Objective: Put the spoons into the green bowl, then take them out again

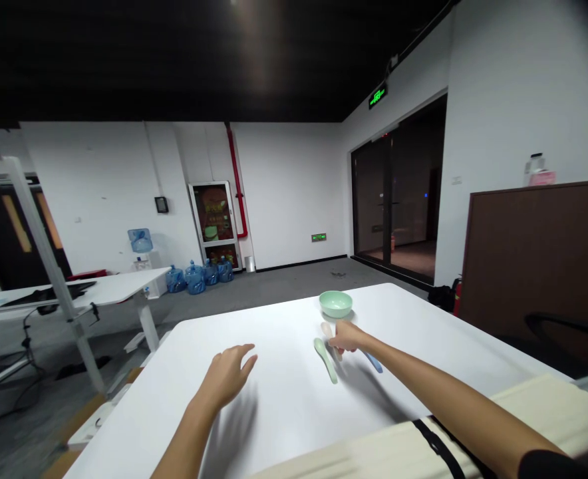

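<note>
My right hand (348, 337) is closed with its fingers on a pale beige-pink spoon (326, 329), whose bowl end points toward the far side of the table. Part of that spoon's handle is hidden by my fingers. Just left of it lies a light green spoon (326, 361). A blue spoon (374, 362) shows partly from under my right wrist, to the right. Beyond the spoons stands a mint green bowl (336, 311), upright near the table's far edge. My left hand (228, 374) hovers over the left part of the table, fingers apart, holding nothing.
The white table (274, 406) spreads before me. Cream cloth (374, 456) with a black strap lies along its near edge. Farther left are another white table (119, 287) with a metal post and several blue water bottles (195, 278). A brown partition (533, 266) stands right.
</note>
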Tool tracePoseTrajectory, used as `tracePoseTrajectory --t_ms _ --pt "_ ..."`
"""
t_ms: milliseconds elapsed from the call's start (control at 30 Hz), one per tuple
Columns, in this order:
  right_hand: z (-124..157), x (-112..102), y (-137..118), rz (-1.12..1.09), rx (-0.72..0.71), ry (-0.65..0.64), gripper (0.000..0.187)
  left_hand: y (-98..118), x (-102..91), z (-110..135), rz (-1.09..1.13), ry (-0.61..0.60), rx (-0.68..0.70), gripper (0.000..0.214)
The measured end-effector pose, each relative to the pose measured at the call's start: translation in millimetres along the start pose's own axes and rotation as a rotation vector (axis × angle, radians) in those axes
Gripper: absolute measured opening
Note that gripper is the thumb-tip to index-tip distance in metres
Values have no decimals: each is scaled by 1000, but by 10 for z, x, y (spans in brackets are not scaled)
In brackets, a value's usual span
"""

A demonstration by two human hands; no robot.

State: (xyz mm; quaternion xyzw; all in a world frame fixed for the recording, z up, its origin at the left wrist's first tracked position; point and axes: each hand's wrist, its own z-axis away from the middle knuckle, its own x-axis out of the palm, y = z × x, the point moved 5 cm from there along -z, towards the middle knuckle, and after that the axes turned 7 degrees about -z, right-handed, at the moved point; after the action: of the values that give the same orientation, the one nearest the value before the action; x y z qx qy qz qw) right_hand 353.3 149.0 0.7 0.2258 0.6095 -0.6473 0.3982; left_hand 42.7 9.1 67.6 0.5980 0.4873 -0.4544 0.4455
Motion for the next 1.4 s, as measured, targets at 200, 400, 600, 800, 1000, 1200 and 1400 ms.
tracePoseTrajectory --t_ms 200,400,600,800,1000,1200,1400 --pt "9 131 90 19 30 -23 17 -1 7 -5 -5 -3 -1 50" --pt "-19 169 182 50 43 -44 17 10 12 -15 -7 -14 7 51" --pt "24 186 171 38 45 -80 17 9 20 -18 -5 -15 5 51" --pt "-20 255 219 28 58 -98 14 -2 29 -23 -11 -14 7 51" --pt "-107 323 293 50 59 -102 14 -4 27 -27 -19 -16 2 50" --pt "-73 321 268 73 62 -108 17 21 2 -15 -18 -26 -2 51" --pt "-40 338 253 70 72 -125 16 15 8 -19 -16 -16 4 50"
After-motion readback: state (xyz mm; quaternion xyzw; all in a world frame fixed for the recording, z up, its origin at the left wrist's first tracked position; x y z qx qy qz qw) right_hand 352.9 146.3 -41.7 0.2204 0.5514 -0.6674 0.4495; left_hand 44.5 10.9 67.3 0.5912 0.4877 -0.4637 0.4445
